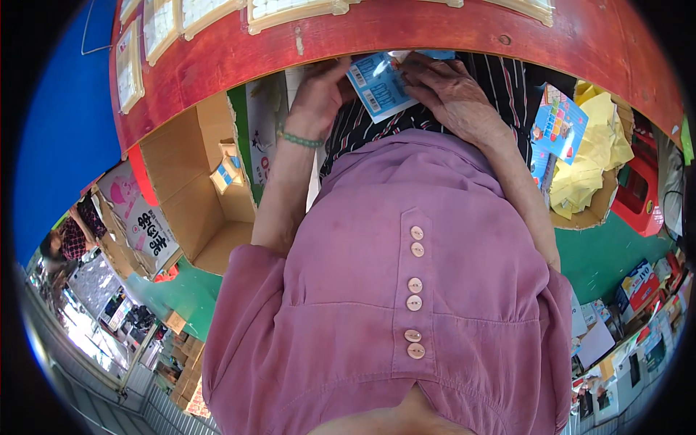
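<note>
At 12 o'clock, right hand (451, 96) fingers grip card (380, 85), likely to steady it; can't tell whether left hand (319, 93) fingers grip too.

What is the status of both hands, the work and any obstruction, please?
Right hand on flat blue-and-white printed card, over black striped cloth. Left hand at card's left edge, contact unclear. Red wooden tabletop hides the view beyond.
</note>
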### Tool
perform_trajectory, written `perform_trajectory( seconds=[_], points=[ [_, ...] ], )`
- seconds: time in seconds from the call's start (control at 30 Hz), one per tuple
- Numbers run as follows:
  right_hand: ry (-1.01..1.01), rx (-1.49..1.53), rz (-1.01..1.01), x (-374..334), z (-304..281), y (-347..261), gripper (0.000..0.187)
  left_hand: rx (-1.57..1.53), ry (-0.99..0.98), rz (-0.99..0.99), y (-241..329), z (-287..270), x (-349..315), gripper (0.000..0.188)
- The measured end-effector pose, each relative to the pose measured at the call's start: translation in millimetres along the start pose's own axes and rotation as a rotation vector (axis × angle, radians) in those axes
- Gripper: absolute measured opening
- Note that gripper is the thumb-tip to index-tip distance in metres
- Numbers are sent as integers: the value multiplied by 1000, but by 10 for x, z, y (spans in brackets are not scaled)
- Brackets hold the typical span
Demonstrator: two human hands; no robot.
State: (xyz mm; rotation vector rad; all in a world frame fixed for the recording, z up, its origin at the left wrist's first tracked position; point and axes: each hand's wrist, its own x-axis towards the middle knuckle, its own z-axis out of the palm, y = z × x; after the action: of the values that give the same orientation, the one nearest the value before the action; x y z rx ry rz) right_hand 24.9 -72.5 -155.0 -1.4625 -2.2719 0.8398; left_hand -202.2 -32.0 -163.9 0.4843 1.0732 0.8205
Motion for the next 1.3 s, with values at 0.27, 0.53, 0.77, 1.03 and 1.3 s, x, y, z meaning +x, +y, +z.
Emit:
perform_trajectory(
  seconds=[0.27,0.53,0.77,1.03,1.3],
  points=[
    [-19,85,109,9,-50,-34,34,322,-253,-95,-43,-102,-307,19],
    [-5,35,95,-12,-12,-14,36,359,-322,-122,-27,-125,-357,18],
    [-3,22,87,-8,6,2,34,430,-332,-96,-16,-100,-369,17],
    [-2,63,84,-39,-49,-43,35,419,-345,-104,-25,-34,-397,14],
    [94,508,143,-166,-241,-331,14,455,-334,-95,9,214,-553,13]
  ],
)
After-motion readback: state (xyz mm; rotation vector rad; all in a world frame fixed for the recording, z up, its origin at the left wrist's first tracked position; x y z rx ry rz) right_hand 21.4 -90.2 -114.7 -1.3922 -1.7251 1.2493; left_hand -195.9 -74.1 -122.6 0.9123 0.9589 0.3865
